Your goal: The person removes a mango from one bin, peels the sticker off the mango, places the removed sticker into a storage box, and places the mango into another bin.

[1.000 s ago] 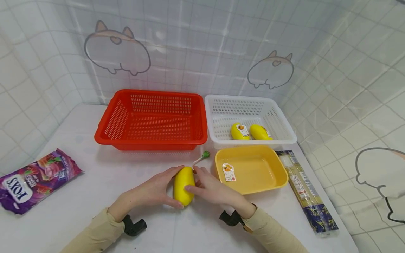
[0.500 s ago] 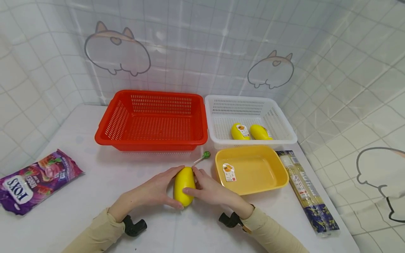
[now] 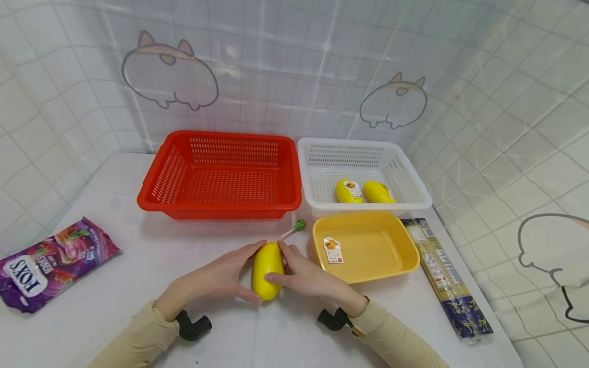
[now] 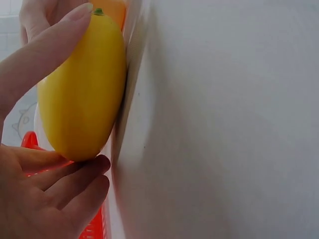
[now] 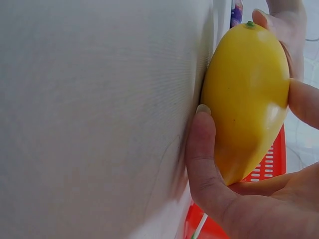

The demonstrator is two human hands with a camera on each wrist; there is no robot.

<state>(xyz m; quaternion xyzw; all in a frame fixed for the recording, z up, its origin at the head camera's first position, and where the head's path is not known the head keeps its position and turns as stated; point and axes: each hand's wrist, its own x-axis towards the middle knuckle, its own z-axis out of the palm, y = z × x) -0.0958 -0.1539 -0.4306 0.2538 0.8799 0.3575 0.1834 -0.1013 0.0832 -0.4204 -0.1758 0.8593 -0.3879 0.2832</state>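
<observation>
A smooth yellow mango (image 3: pixel 268 271) lies lengthwise on the white table between my two hands. My left hand (image 3: pixel 221 273) spans its left side, thumb by the near end with the small green stem and fingertips at the far end, as the left wrist view shows. From the right, my right hand (image 3: pixel 306 271) grips the same mango (image 5: pixel 246 94), its thumb (image 5: pixel 203 149) along the side and its fingers round the far end. Just beyond the fingers lies a green-headed lollipop (image 3: pixel 299 225) with a white stick. The mango's underside is hidden.
Behind the hands stand a red basket (image 3: pixel 221 212) and a white basket (image 3: pixel 368 206) holding two labelled yellow mangoes (image 3: pixel 348 191). A yellow basin (image 3: pixel 368 250) with a sticker is at right, beside a long clear packet (image 3: pixel 442 276). A purple Fox's bag (image 3: pixel 57 263) lies left.
My right thumb has slid slightly left and nearer on the mango. The mango's near end and my left thumb have shifted a touch left. The surrounding containers stay put.
</observation>
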